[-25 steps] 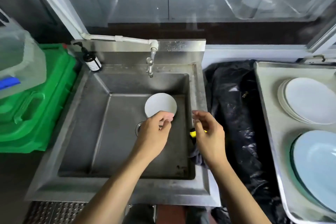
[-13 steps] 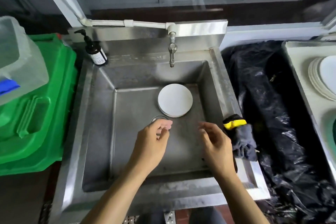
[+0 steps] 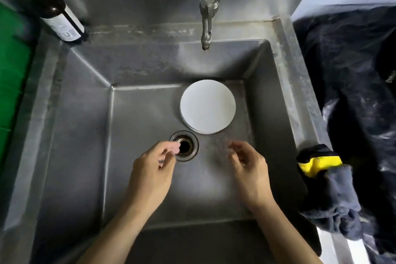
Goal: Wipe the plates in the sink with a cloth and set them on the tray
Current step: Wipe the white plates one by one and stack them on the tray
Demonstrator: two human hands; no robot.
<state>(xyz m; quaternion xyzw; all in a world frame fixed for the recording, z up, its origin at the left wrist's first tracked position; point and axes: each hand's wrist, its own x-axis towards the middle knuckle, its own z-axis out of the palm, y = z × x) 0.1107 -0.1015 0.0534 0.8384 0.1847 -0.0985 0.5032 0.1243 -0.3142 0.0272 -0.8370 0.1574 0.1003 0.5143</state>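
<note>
From the head camera, looking straight down, a steel sink (image 3: 70, 156) fills the picture, and its drain (image 3: 186, 146) in the basin floor serves as the landmark. Just beyond the drain and slightly to its right lies a small stack of white plates (image 3: 207, 106), flat on the basin floor, the near edge of the stack close to the drain's rim but apart from it. The left hand (image 3: 151, 174) hovers over the near left side of the drain, its fingers loosely curled with the fingertips (image 3: 174, 148) overlapping the drain's left rim in this view; whether a small pinkish patch at those tips is a held thing or only skin I cannot tell. The right hand (image 3: 248, 169) hangs to the right of the drain, near it, fingers relaxed and slightly bent, holding nothing. Both forearms come up from the near edge of the sink. Well to the right of the drain, draped over the sink's right rim, lies a dark grey cloth (image 3: 331, 197) with a yellow patch, touched by neither hand. Beyond the drain, past the plates, a tap (image 3: 207, 19) points down over the basin. Far beyond and left of the drain, a dark pump bottle (image 3: 61, 20) with a pale label stands on the back ledge. Black plastic sheeting (image 3: 353, 75) covers the worktop right of the sink.
</note>
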